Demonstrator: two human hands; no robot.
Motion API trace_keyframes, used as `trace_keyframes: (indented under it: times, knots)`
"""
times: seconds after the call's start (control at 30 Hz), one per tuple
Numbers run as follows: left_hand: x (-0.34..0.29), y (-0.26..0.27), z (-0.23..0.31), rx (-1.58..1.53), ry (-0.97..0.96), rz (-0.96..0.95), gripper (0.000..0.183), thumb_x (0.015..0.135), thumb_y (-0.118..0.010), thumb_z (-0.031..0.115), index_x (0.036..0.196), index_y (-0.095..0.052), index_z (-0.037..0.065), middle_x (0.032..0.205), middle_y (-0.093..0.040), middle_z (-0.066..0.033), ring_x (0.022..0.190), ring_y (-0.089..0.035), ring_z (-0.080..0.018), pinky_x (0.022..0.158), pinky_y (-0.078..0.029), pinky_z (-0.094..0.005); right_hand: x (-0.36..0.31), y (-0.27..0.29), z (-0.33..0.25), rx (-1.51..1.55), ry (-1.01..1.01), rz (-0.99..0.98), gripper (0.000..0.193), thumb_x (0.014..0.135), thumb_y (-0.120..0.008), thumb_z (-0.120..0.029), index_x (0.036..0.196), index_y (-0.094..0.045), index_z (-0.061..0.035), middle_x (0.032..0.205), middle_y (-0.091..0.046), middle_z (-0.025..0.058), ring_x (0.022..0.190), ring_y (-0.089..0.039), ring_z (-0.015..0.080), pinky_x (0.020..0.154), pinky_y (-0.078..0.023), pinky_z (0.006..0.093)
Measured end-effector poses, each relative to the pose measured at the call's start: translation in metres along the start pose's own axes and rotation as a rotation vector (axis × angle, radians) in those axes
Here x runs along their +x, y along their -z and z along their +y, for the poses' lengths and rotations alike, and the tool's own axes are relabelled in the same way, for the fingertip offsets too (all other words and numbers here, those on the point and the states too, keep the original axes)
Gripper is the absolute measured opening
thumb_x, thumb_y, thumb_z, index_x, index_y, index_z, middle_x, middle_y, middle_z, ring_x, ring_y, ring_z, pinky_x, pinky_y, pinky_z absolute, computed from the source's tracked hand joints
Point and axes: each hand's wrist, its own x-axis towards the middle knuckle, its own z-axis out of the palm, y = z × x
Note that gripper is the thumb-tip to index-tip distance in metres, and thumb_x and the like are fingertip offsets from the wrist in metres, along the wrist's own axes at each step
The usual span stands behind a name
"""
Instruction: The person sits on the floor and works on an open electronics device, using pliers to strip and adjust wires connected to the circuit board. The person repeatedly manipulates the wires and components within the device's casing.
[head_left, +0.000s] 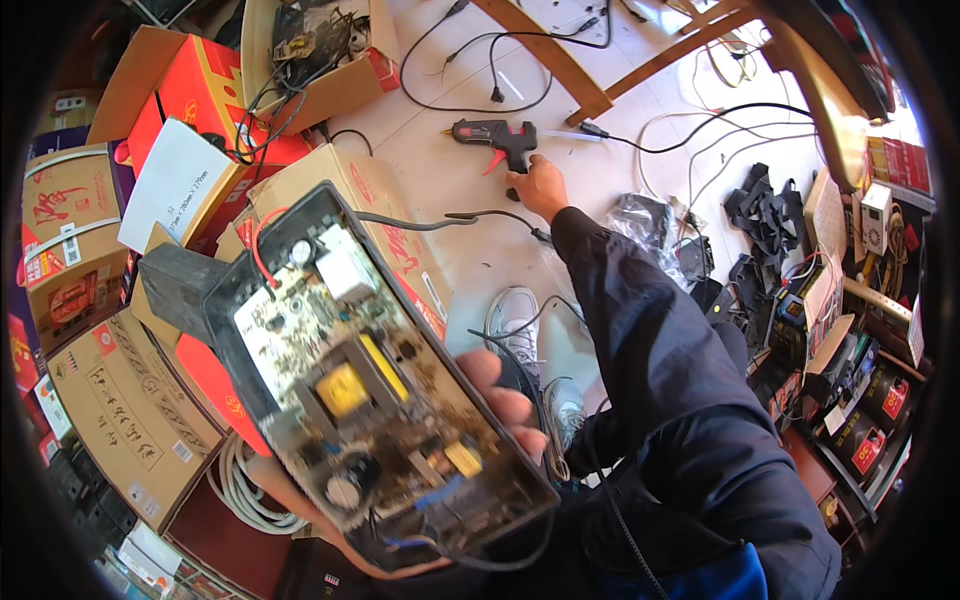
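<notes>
An opened black plastic case with a dusty circuit board [340, 375] inside fills the near left of the head view. My left hand [508, 408] is closed around it from beneath, with fingertips showing along its right edge. On the board are a yellow-wrapped transformer [343, 390], round capacitors and a red wire. Farther off, low over the pale floor, my right hand [541, 187] grips the handle of a black glue gun [490, 132]. The glue gun has a red trigger, and a translucent glue stick [568, 135] pokes out of its rear end.
Cardboard boxes [130, 410] crowd the left, with an open box of cables [320, 80] at the back. Black cords [500, 35] lie across the floor. A wooden frame [560, 65] stands at the far right, above dark straps [765, 210] and shelves of parts.
</notes>
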Motion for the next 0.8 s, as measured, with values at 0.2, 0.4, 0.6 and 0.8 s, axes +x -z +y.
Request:
trace_keyframes:
  times: [0.2, 0.4, 0.6, 0.8]
  knots:
    - [0.009, 0.039, 0.024, -0.308, 0.161, -0.05, 0.077, 0.108, -0.042, 0.055, 0.166, -0.02, 0.009, 0.169, -0.019, -0.0269, 0.156, -0.021, -0.0475, 0.129, -0.018, -0.0609, 0.021, -0.032, 0.011, -0.204, -0.035, 0.093, 0.044, 0.079, -0.077, -0.027, 0.098, -0.068, 0.0116, 0.097, -0.072, 0.0311, 0.097, -0.07, 0.0466, 0.087, -0.056, 0.0487]
    - [0.01, -0.017, 0.002, 0.107, -0.229, -0.034, 0.098, 0.099, -0.049, 0.071, 0.167, -0.014, 0.01, 0.169, -0.017, -0.0291, 0.152, -0.029, -0.0515, 0.124, -0.025, -0.0675, 0.014, 0.022, 0.0, 0.325, -0.336, -0.226, 0.032, 0.077, -0.075, -0.022, 0.075, -0.069, 0.0091, 0.071, -0.07, 0.0157, 0.065, -0.071, 0.028, 0.062, -0.056, 0.0389]
    - [0.017, -0.042, -0.023, 0.381, -0.426, 0.187, 0.098, 0.094, -0.058, 0.073, 0.162, -0.03, 0.008, 0.154, -0.041, -0.0315, 0.135, -0.05, -0.0474, 0.11, -0.045, -0.0639, -0.07, 0.099, -0.018, 0.812, -0.243, -0.189, 0.041, 0.083, -0.07, -0.005, 0.113, -0.046, 0.0098, 0.085, -0.064, 0.0136, 0.075, -0.074, 0.0245, 0.059, -0.057, 0.0335]
    - [0.024, -0.035, -0.024, 0.502, -0.375, 0.019, 0.093, 0.096, -0.057, 0.071, 0.159, -0.035, 0.005, 0.148, -0.048, -0.0332, 0.132, -0.054, -0.0485, 0.104, -0.052, -0.0624, -0.182, 0.193, -0.005, 0.65, -0.009, 0.113, 0.031, 0.076, -0.071, 0.0, 0.104, -0.06, 0.0049, 0.074, -0.063, 0.0067, 0.061, -0.061, 0.0166, 0.053, -0.047, 0.032]
